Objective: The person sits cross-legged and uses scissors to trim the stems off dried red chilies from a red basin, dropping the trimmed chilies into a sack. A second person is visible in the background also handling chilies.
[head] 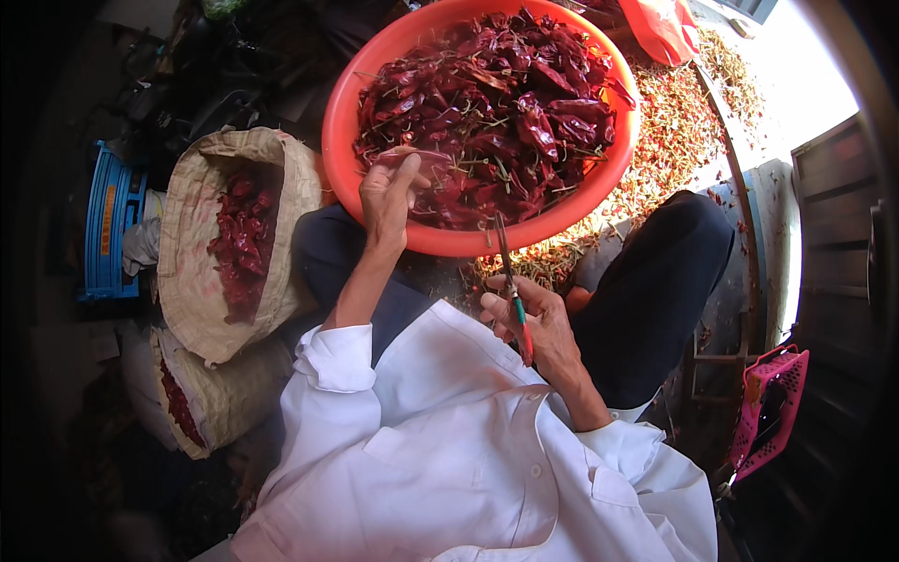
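A large red plastic basin (428, 241), heaped with dried red chili peppers (484, 105), stands before me. Over its near left part is my left hand (393, 186), its thumb and fingers closed on a dried red chili pepper (432, 159) that looks slightly blurred. My right hand (541, 319) is just below the basin's near rim and holds a pair of scissors (516, 298) with green and red wrapped handles. The blades point up towards the rim; whether they are parted is hard to tell.
Left of the basin, an open woven sack (189, 260) holds red chilies, with another sack (232, 393) below it. A blue plastic crate or stool (112, 225) is farther left. Cut stems (674, 112) cover the floor at right, near a red bag (660, 28) and a pink basket (790, 400).
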`<state>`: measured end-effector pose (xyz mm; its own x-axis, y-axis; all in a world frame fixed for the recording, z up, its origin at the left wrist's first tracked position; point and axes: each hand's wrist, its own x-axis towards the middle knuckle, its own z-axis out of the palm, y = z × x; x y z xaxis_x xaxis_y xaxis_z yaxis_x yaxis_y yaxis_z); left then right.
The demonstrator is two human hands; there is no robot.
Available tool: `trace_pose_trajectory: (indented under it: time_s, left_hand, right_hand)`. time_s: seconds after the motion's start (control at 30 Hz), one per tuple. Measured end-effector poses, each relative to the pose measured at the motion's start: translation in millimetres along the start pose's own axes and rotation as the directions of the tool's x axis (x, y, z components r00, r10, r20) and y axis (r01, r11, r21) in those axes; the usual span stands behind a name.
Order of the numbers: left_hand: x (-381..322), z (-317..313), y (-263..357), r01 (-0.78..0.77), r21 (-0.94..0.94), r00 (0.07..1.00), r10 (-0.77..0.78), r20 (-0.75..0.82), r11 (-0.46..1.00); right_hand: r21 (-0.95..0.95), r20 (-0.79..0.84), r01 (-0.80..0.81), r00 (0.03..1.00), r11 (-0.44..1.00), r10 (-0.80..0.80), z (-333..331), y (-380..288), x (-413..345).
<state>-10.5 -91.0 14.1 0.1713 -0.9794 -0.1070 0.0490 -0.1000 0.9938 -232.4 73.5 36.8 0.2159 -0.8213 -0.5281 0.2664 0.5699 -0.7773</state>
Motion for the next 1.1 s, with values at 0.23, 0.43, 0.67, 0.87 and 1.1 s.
trace_pose_trajectory:
  time_s: [0.23, 0.43, 0.67, 0.87, 1.1]
  left_hand:
    - [19.3, -3.4, 1.3, -0.176, -0.194, 0.983, 0.181, 0.007, 0.965]
    - [13.8, 3.1, -2.0, -0.031, -0.3, 0.993, 0.064, 0.101, 0.953]
    - [-22.3, 0.2, -5.1, 0.105, -0.394, 0.976, -0.018, 0.218, 0.913]
    - [-35.5, -0.4, -5.2, 0.164, -0.419, 0.958, -0.044, 0.282, 0.893]
    - [-37.7, 3.3, -5.4, 0.185, -0.415, 0.951, -0.056, 0.303, 0.891]
  right_hand:
    - [0.026, -0.026, 0.002, 1.0, 1.0, -0.001, -3.6, 4.8, 3.2]
    - [0.043, -0.027, 0.029, 0.999, 0.999, -0.028, -6.2, 8.7, 5.4]
    - [0.042, -0.011, 0.039, 0.999, 0.998, -0.039, -5.8, -2.9, 4.9]
    - [-0.119, 0.051, 0.186, 0.982, 0.975, -0.181, -1.8, -17.9, 20.8]
    - [-0.428, -0.035, 0.275, 0.947, 0.861, -0.32, 0.3, -25.9, 42.8]
